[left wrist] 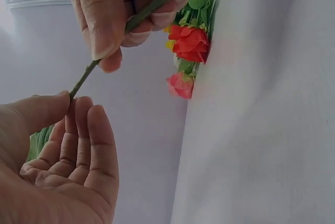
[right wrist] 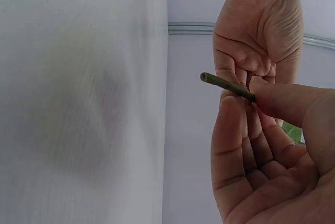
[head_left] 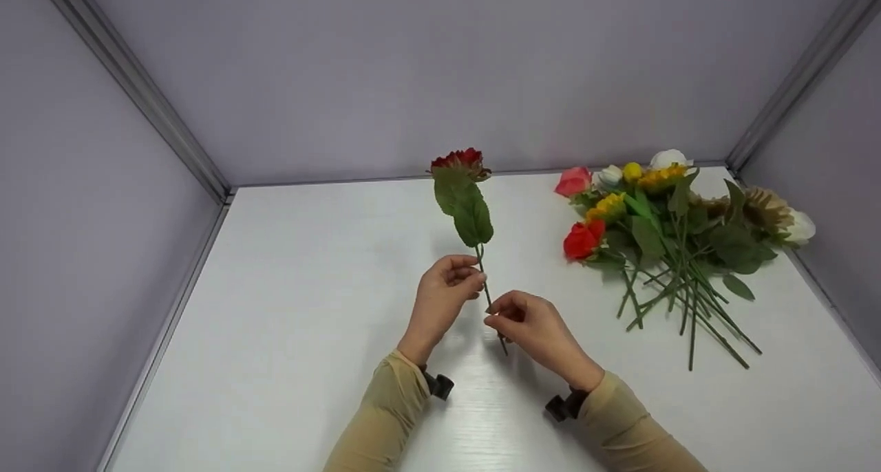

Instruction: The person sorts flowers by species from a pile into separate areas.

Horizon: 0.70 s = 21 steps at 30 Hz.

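A single artificial red flower with broad green leaves stands tilted over the white table. My left hand pinches its thin green stem just below the leaves. My right hand pinches the same stem a little lower, and the stem's end pokes out beneath it. In the left wrist view my left hand meets the stem at thumb and fingertips, with the right hand curled round it above. In the right wrist view the right hand pinches the stem near its cut end.
A loose bunch of artificial flowers lies on the table's right side, heads toward the back wall, stems toward me: red, pink, yellow, white and a sunflower. Pale walls with metal corner rails enclose the table on three sides.
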Tool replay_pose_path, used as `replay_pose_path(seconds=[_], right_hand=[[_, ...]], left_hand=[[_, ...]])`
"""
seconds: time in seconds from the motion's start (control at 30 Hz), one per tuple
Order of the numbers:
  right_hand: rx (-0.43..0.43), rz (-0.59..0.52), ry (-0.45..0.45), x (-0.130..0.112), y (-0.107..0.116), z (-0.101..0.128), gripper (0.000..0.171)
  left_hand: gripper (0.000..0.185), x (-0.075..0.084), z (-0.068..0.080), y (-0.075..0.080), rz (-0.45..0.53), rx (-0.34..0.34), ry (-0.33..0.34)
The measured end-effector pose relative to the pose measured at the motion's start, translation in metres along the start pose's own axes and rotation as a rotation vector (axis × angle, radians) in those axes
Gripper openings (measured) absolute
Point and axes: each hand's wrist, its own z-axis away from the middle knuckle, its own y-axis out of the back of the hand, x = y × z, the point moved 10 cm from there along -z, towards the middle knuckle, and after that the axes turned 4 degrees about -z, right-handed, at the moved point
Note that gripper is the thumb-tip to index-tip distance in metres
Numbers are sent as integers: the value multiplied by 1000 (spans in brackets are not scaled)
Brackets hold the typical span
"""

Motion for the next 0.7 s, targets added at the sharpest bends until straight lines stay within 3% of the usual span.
replay_pose_path(seconds=[0.23,0.37,0.57,0.7], right_hand=[[-145,-217,-112,14,-16,3,27],[-162,-277,-146,19,-22,4,27],[-169,-254,-125,19,-28,2,25],[-156,-133,-60,12,-25,1,28]], left_hand=[[31,-5,5,0,74,-28,23],[32,-8,7,0,90,-35,38],[35,-9,8,6,56,-35,41],[35,-7,6,29,-9,-22,67]])
